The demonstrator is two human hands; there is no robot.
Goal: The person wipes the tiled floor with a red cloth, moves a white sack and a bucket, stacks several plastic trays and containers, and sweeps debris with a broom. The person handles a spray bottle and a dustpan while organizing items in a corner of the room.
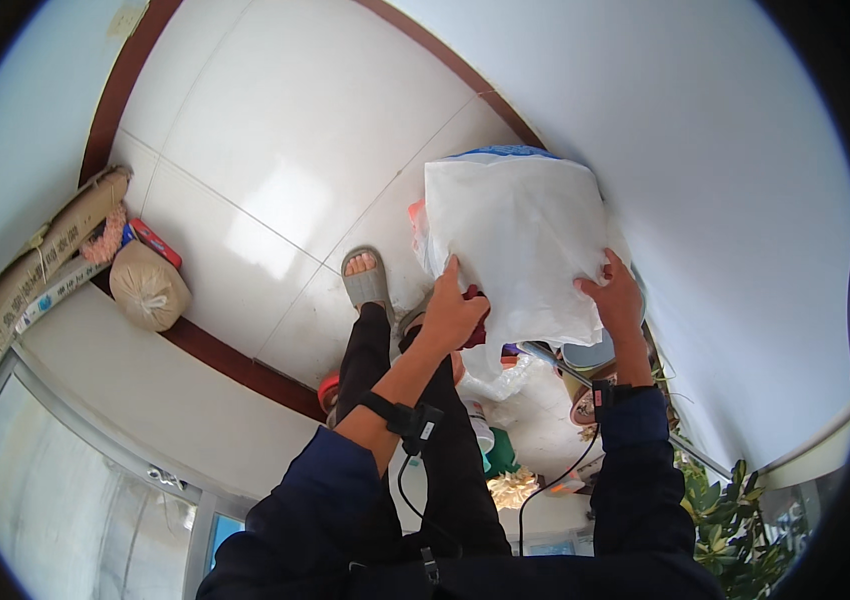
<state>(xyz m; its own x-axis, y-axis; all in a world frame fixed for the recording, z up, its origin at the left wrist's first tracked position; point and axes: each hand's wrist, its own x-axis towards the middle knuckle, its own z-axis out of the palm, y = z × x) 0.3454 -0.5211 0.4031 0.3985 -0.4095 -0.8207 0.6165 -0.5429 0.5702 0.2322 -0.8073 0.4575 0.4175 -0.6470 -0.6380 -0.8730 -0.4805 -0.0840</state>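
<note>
A large white plastic bag (518, 232) is spread before me, close to the wall on the right. My left hand (453, 309) grips its near left side, with the index finger stretched along the edge. Dark red cloth (477, 322) shows beside these fingers; whether the hand also holds it, I cannot tell. On the near right side, the thumb and fingers of my right hand (611, 294) pinch the plastic. Blue printed plastic (507, 151) peeks out past the bag's far edge, and a pinkish-red piece (417, 217) at its left. What lies under the bag is hidden.
Long cardboard boxes (57, 232) lean at the left, near a tied beige sack (151, 289) and a red box (156, 244). Below my hands are a metal pole (556, 362), clear plastic wrap (503, 382) and a green object (501, 452). A leafy plant (729, 517) stands lower right.
</note>
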